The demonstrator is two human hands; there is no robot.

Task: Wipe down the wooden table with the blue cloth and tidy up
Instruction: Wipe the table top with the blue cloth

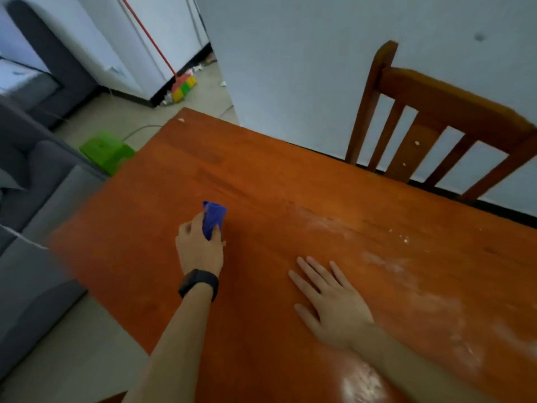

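Note:
The wooden table (261, 175) fills the middle of the head view, reddish-orange and glossy. My left hand (199, 245) is closed around a bunched blue cloth (213, 218), pressing it on the table left of centre. A dark band sits on that wrist. My right hand (328, 298) lies flat on the table, palm down, fingers spread, holding nothing. White powdery smears (406, 271) and small crumbs (404, 238) cover the right part of the table. A single crumb (181, 120) lies near the far left corner.
A wooden chair (436, 126) stands at the table's far side against a white wall. A grey sofa (35, 199) is to the left. On the floor sit a green stool (106, 151) and a broom (181, 87) with a red handle.

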